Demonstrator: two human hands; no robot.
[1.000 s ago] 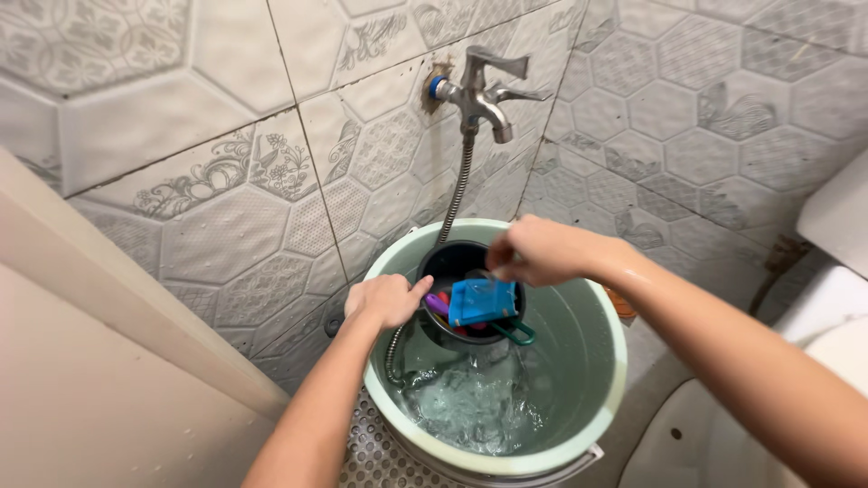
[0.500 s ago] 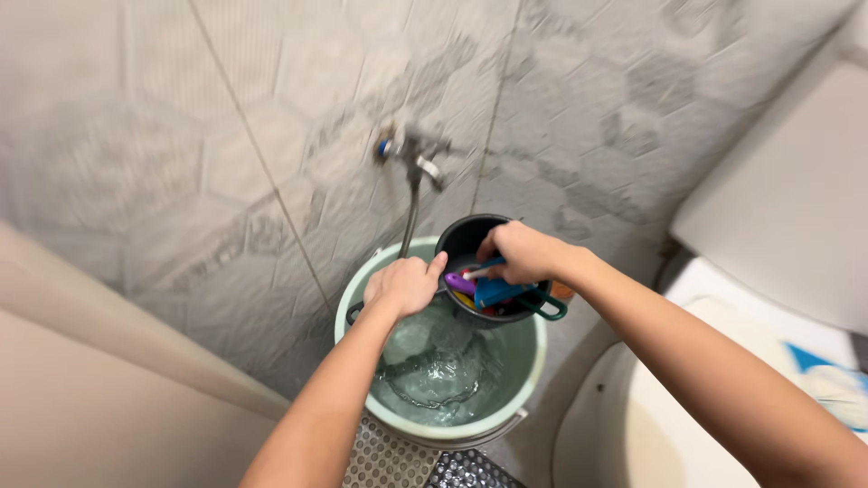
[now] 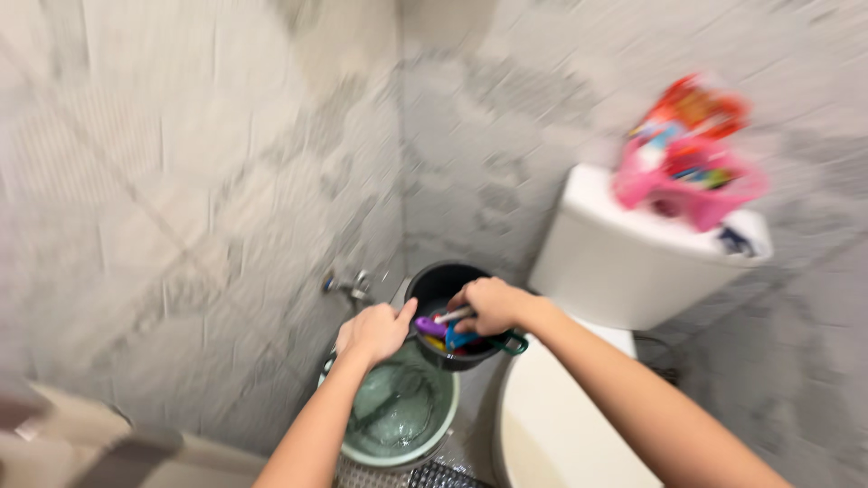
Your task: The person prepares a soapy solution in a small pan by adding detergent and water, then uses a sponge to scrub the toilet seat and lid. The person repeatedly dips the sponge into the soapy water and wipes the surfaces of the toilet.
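My left hand (image 3: 375,333) and my right hand (image 3: 493,305) hold a small black bucket (image 3: 445,287) up over a pale green bucket (image 3: 398,416) with water in it. The left hand grips the black bucket's near rim. The right hand closes over its right rim, on top of colourful items (image 3: 452,336) inside: something purple, something blue and a white stick. A green handle (image 3: 515,343) pokes out under the right hand. The view is blurred by motion.
A metal tap (image 3: 351,287) sticks out of the grey patterned tile wall, left of the black bucket. A white toilet (image 3: 551,425) stands to the right, its tank (image 3: 633,262) carrying a pink basket (image 3: 692,176) of colourful things. A metal grate (image 3: 434,474) lies below.
The view has swung up and to the right, bringing the toilet tank and pink basket into sight. Both hands have lifted the black bucket higher, away from the green bucket.
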